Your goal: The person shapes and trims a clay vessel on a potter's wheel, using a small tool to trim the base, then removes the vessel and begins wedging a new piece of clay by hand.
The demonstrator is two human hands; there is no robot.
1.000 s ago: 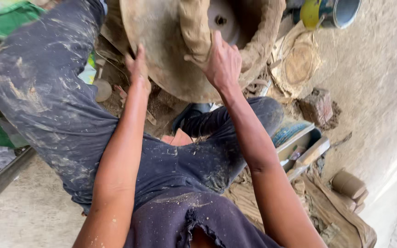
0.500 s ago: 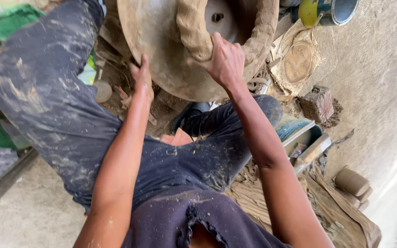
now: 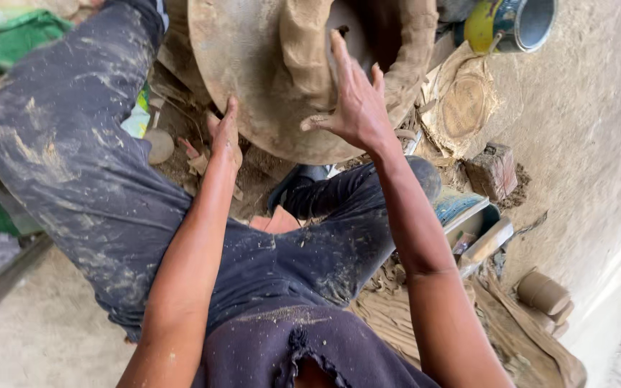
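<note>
A round clay-coated wheel (image 3: pixel 249 86) lies in front of me, with a thick brown clay wall (image 3: pixel 307 50) rising on it around a hollow centre. My left hand (image 3: pixel 226 136) rests its fingers against the wheel's near rim. Over the clay wall my right hand (image 3: pixel 357 104) is spread, fingers apart and pointing away from me, holding nothing. My legs in dark, clay-spattered trousers (image 3: pixel 80 179) bracket the wheel.
A yellow and blue metal can (image 3: pixel 515 25) lies at the top right. Beside the wheel sit a flat clay disc (image 3: pixel 465 108), a brick (image 3: pixel 494 169), a blue tray (image 3: pixel 468 215) and small clay cylinders (image 3: pixel 544 294). Green cloth (image 3: pixel 16 36) lies at the left.
My right hand has lifted off the wheel's rim and moved up over the clay wall, fingers spreading. My left hand slid slightly along the rim.
</note>
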